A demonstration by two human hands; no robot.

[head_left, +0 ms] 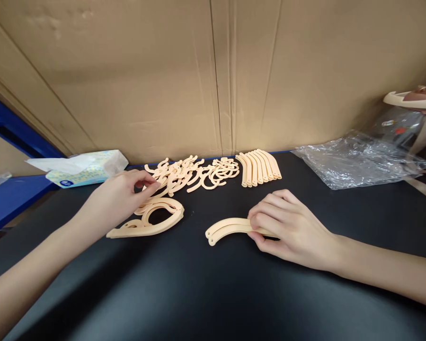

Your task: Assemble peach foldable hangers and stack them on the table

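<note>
Pickup, seemingly: left hand [119, 199], grip unclear, should separate small cream plastic hooks [173, 180]; right hand [293, 227] grasps curved cream plastic strips [230, 222].

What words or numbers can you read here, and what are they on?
None can be read.
Tissue pack: dark blue round logo, too small and blurred.
Clear plastic at the right: small red mark, too blurred to tell if it's writing.

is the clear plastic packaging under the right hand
No, the right hand holds curved beige pieces, while the clear plastic packaging lies farther back.
</note>
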